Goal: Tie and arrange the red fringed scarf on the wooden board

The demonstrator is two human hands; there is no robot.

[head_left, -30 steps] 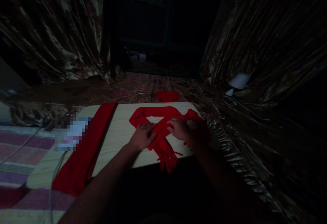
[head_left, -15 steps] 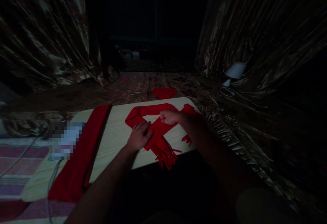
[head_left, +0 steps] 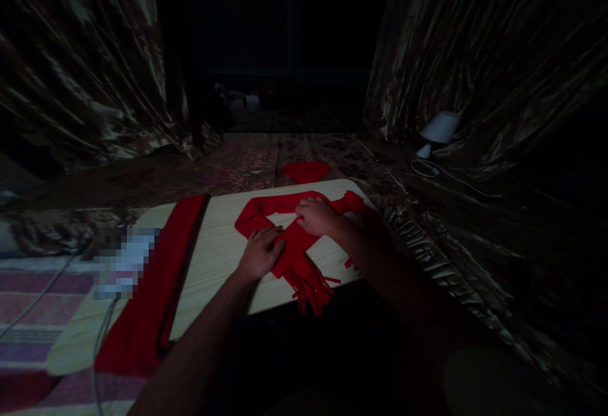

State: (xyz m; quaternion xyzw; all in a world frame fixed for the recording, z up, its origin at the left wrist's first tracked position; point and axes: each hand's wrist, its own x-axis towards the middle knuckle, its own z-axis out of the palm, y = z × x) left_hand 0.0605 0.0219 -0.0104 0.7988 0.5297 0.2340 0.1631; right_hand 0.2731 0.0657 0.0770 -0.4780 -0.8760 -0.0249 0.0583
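Observation:
A red fringed scarf (head_left: 297, 252) lies on a pale wooden-topped table (head_left: 216, 251), bent into a loop with its ends crossing. The near fringe hangs over the table's front edge. My left hand (head_left: 259, 254) rests flat on the crossing, fingers stretched out and slightly apart. Bent over the upper right part of the loop, my right hand (head_left: 317, 215) has its fingers curled onto the scarf; the fingertips are partly hidden. More red fabric and fringe show beside my right forearm, which covers some of it.
A folded red cloth (head_left: 152, 296) spans the table's left side, beside a blurred-out object (head_left: 126, 264) with a cable. Red fabric (head_left: 306, 170) lies beyond the far edge. A small white lamp (head_left: 441, 128) stands at right before dark curtains (head_left: 422, 55). The room is dim.
My right hand has shifted slightly and turned, its fingers now laid further over the scarf's upper band. My left hand stays on the crossing. The view has moved slightly.

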